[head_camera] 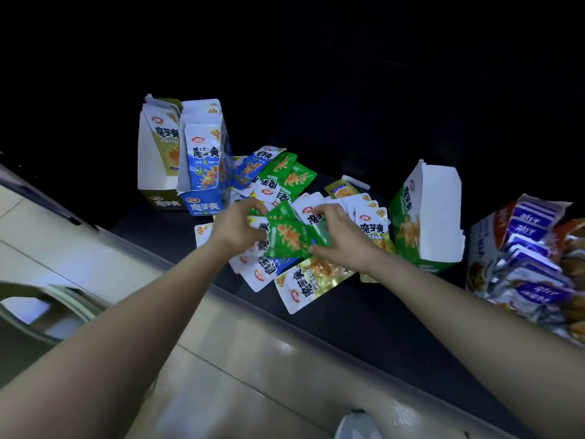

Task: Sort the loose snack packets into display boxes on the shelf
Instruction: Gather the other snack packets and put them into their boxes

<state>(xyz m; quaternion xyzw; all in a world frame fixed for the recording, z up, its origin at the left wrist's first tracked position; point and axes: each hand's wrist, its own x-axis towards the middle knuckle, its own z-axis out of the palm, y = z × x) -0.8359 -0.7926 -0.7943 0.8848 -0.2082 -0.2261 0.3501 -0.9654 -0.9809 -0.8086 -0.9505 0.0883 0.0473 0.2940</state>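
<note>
Head view: green packets (289, 237) are gripped between both hands, left hand (235, 224) and right hand (337, 236) closed on them above the loose pile (297, 280) on the dark shelf (364, 312). "魔芋爽" is printed on the blue box (204, 160), olive box (158, 153) and green box (424, 217).

Bare shelf (364, 315) before packet pile (278, 191)

Dark shelf (364, 312) carries loose snack packets (304, 286) between display boxes (202, 153).

We see a shop: a dark shelf (364, 318) carries branded display boxes (202, 160) and loose snack packets (304, 286) mid-frame.
</note>
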